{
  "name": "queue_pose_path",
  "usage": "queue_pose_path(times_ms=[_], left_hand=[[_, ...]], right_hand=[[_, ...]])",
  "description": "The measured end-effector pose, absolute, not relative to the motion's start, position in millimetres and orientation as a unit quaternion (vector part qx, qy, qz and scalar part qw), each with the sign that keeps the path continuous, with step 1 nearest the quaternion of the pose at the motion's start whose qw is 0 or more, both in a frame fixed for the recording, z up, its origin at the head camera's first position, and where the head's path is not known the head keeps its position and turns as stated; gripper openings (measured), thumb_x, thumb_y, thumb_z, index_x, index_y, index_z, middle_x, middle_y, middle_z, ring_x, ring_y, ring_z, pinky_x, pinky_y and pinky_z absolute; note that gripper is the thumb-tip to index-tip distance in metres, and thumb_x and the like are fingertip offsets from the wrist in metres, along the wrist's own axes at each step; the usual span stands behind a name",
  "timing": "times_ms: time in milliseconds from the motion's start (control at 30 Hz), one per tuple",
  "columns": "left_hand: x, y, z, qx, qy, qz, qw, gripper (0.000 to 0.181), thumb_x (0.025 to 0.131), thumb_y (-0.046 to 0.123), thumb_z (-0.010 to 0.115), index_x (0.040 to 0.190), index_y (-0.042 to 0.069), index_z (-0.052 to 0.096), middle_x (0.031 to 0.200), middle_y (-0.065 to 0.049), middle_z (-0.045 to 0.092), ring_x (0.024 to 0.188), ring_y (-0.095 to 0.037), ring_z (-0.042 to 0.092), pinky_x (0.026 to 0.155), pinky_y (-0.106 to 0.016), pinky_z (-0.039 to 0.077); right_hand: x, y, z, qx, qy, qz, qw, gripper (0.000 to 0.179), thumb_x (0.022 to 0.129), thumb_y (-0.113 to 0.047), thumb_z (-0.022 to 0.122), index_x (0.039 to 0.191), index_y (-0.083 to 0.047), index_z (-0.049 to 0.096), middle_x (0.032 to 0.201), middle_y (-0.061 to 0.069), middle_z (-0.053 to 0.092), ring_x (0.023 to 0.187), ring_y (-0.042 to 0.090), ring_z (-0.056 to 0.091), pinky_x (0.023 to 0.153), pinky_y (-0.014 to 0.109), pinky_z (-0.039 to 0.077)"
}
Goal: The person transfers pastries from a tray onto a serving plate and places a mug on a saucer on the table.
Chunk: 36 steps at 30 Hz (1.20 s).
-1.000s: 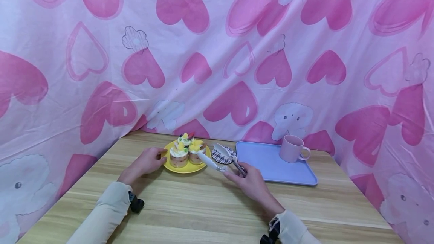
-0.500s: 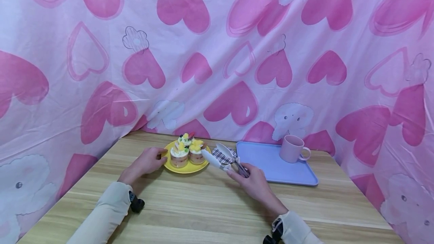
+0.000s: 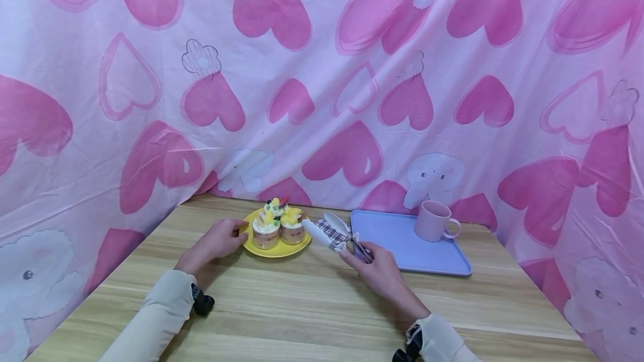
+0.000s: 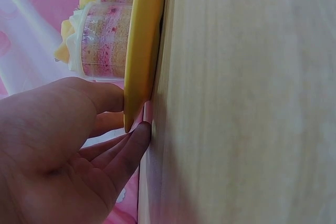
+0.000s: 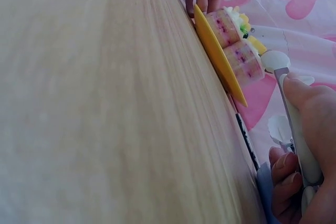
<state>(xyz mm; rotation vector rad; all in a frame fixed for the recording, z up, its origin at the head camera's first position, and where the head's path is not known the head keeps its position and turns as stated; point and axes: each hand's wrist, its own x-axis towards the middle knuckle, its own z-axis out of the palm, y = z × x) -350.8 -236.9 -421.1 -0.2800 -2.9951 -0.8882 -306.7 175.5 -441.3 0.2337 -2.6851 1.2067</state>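
Observation:
My left hand pinches the near left rim of a yellow plate. In the left wrist view, the thumb lies along the upper side of the plate and the other fingers reach beneath its edge. Three clear dessert cups of layered cake stand on the plate: a left cup, a right cup and a back cup, topped with cream and yellow fruit. My right hand grips white and metal serving tongs. Their jaws are spread apart, with nothing between them, just right of the right cup.
A black-and-white checked round coaster lies behind the tongs. To its right, a blue tray carries a pink mug at its back right. A pink heart-print cloth hangs behind the wooden table.
The right hand and tongs have shifted slightly to the right, away from the plate, and the tong arms have drawn closer together. The left hand and the cups stay in place.

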Motion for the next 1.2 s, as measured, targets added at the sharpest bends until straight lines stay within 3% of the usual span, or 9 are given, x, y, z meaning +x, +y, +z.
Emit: queue_pose_path(times_ms=[133, 367, 567, 833, 1000, 1200], left_hand=[[-350, -236, -421, -0.084, -0.954, -0.288, -0.001, 0.05, 0.106, 0.016, 0.065, 0.15, -0.008, 0.057, 0.153, -0.029, 0.061, 0.14, -0.043, 0.061, 0.115, -0.058, 0.053], [-351, -237, -423, -0.086, -0.954, -0.289, -0.002, 0.05, 0.106, 0.016, 0.064, 0.15, -0.008, 0.057, 0.153, -0.029, 0.06, 0.139, -0.042, 0.061, 0.115, -0.059, 0.053], [-353, -238, -424, -0.087, -0.954, -0.285, 0.001, 0.05, 0.106, 0.016, 0.065, 0.15, -0.008, 0.057, 0.153, -0.029, 0.06, 0.138, -0.041, 0.062, 0.114, -0.059, 0.053], [-355, -239, -424, -0.09, -0.954, -0.285, 0.0, 0.05, 0.106, 0.016, 0.065, 0.15, -0.008, 0.057, 0.152, -0.029, 0.061, 0.13, -0.036, 0.065, 0.113, -0.059, 0.054], [-356, -239, -426, -0.092, -0.955, -0.281, 0.006, 0.05, 0.106, 0.016, 0.065, 0.149, -0.008, 0.058, 0.151, -0.03, 0.061, 0.135, -0.041, 0.064, 0.113, -0.058, 0.054], [-354, -239, -424, -0.091, -0.954, -0.284, 0.004, 0.05, 0.106, 0.017, 0.064, 0.15, -0.008, 0.057, 0.153, -0.03, 0.06, 0.137, -0.042, 0.062, 0.114, -0.058, 0.054]], right_hand=[[-306, 177, -441, 0.079, -0.906, 0.405, 0.089, 0.076, 0.088, -0.071, 0.078, 0.137, -0.013, 0.074, 0.094, 0.0, 0.075, 0.077, 0.013, 0.065, 0.065, 0.028, 0.052], [-305, 181, -442, 0.072, -0.911, 0.393, 0.1, 0.077, 0.087, -0.072, 0.078, 0.137, -0.014, 0.074, 0.119, 0.007, 0.078, 0.096, 0.016, 0.064, 0.078, 0.03, 0.052], [-300, 191, -439, 0.064, -0.91, 0.401, 0.086, 0.08, 0.087, -0.071, 0.079, 0.142, -0.013, 0.071, 0.11, 0.006, 0.078, 0.086, 0.013, 0.067, 0.073, 0.029, 0.054], [-292, 224, -433, 0.041, -0.916, 0.393, 0.071, 0.09, 0.086, -0.074, 0.078, 0.152, -0.014, 0.063, 0.128, 0.012, 0.075, 0.086, 0.013, 0.07, 0.078, 0.03, 0.057], [-287, 250, -430, 0.031, -0.926, 0.369, 0.07, 0.092, 0.086, -0.077, 0.075, 0.151, -0.013, 0.062, 0.119, 0.009, 0.075, 0.089, 0.014, 0.067, 0.078, 0.03, 0.054], [-277, 279, -424, 0.01, -0.932, 0.359, 0.045, 0.092, 0.085, -0.077, 0.075, 0.151, -0.014, 0.062, 0.11, 0.009, 0.075, 0.084, 0.017, 0.067, 0.07, 0.031, 0.056]])
